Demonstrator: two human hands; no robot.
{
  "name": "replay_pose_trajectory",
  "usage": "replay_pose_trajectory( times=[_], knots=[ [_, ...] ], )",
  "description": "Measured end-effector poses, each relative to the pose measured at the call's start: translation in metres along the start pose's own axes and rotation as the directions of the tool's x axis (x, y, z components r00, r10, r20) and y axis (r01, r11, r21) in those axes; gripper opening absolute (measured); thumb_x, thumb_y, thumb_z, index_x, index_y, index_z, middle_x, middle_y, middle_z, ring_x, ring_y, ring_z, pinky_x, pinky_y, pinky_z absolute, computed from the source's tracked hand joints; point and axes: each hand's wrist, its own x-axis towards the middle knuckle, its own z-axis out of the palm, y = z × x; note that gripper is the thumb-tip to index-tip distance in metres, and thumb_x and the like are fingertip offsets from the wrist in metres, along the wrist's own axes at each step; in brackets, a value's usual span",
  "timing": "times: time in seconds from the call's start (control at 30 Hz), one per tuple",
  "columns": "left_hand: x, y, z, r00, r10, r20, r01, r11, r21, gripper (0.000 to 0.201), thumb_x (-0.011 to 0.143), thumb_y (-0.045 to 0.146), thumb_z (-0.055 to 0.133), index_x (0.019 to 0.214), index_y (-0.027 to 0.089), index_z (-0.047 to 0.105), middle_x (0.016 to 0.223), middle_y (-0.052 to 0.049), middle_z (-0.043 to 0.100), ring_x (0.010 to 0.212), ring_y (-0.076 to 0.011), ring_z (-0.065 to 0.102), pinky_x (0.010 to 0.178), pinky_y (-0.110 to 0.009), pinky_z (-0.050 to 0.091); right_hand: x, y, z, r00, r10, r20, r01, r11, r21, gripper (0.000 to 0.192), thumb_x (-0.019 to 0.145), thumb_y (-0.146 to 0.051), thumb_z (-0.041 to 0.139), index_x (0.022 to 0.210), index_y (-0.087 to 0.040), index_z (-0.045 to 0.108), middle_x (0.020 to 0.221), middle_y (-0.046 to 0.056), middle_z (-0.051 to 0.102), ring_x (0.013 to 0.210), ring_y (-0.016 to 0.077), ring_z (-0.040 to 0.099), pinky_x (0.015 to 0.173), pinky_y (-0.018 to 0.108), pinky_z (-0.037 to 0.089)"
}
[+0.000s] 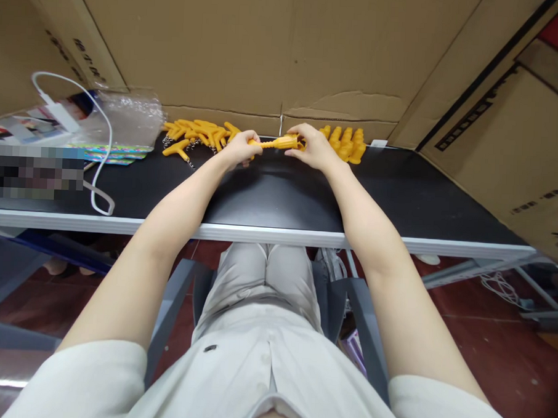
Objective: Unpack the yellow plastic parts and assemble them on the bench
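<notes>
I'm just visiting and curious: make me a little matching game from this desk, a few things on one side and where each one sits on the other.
Things:
1. yellow piece
2. loose pile of yellow pieces with chains
3. neat row of yellow pieces
4. white cable

Places:
A. on the black table, just beyond the right hand
B. held between both hands
C. looping over the table's left part, near its front edge
D. at the back of the table, beside the left hand

Pairs: 1-B, 2-D, 3-A, 4-C
</notes>
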Motion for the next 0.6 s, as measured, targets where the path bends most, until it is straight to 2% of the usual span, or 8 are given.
replay_pose_trajectory(
  times=[0.1, 0.23, 0.33, 0.47, 0.6],
  knots=[
    [-0.002, 0.002, -0.001, 1.0, -0.015, 0.02, 0.015, 1.0, -0.013, 0.03, 0.089, 0.001, 0.067, 0.093, 0.024, 0.049, 0.064, 0.008, 0.041, 0.051, -0.0088, 0.041, 0.062, -0.027, 0.051, 0.0, -0.003, -0.001, 0.998, -0.064, 0.022, 0.066, 0.991, -0.116, 0.039, 0.1, -0.033, 0.076, 0.136, -0.018, 0.073, 0.137, 0.017, 0.074, 0.125, 0.0367, 0.071, 0.112, 0.054, 0.055],
    [0.005, -0.006, 0.002, 0.996, 0.076, -0.041, -0.073, 0.995, 0.064, 0.03, 0.082, 0.002, 0.071, 0.096, 0.023, 0.056, 0.069, 0.005, 0.048, 0.06, -0.0151, 0.056, 0.068, -0.035, 0.058, 0.0, -0.009, -0.003, 0.996, -0.082, 0.029, 0.086, 0.978, -0.191, 0.034, 0.103, -0.032, 0.069, 0.132, -0.017, 0.076, 0.134, 0.018, 0.075, 0.126, 0.0399, 0.07, 0.11, 0.056, 0.053],
    [0.013, -0.014, 0.003, 0.982, 0.159, -0.106, -0.145, 0.981, 0.126, 0.027, 0.078, 0.006, 0.073, 0.096, 0.022, 0.06, 0.072, 0.003, 0.053, 0.074, -0.0222, 0.067, 0.081, -0.043, 0.063, 0.001, -0.009, -0.004, 0.997, -0.068, 0.022, 0.071, 0.982, -0.175, 0.035, 0.101, -0.036, 0.07, 0.13, -0.018, 0.079, 0.132, 0.018, 0.076, 0.122, 0.0409, 0.07, 0.109, 0.057, 0.053],
    [0.017, -0.018, 0.0, 0.934, 0.325, -0.152, -0.28, 0.925, 0.256, 0.025, 0.076, 0.008, 0.074, 0.093, 0.022, 0.061, 0.084, -0.002, 0.064, 0.095, -0.0281, 0.073, 0.101, -0.046, 0.061, 0.003, -0.006, -0.001, 0.999, -0.045, 0.007, 0.046, 0.99, -0.131, 0.035, 0.097, -0.04, 0.073, 0.123, -0.019, 0.081, 0.125, 0.017, 0.079, 0.116, 0.04, 0.071, 0.105, 0.056, 0.054],
    [0.015, -0.018, -0.003, 0.91, 0.386, -0.153, -0.308, 0.875, 0.374, 0.026, 0.08, 0.01, 0.073, 0.1, 0.024, 0.064, 0.092, -0.006, 0.072, 0.103, -0.0329, 0.075, 0.106, -0.047, 0.057, 0.003, -0.004, 0.001, 1.0, -0.021, -0.005, 0.021, 0.997, -0.078, 0.036, 0.093, -0.044, 0.078, 0.118, -0.019, 0.083, 0.117, 0.015, 0.08, 0.11, 0.0369, 0.071, 0.102, 0.052, 0.055]
  ],
)
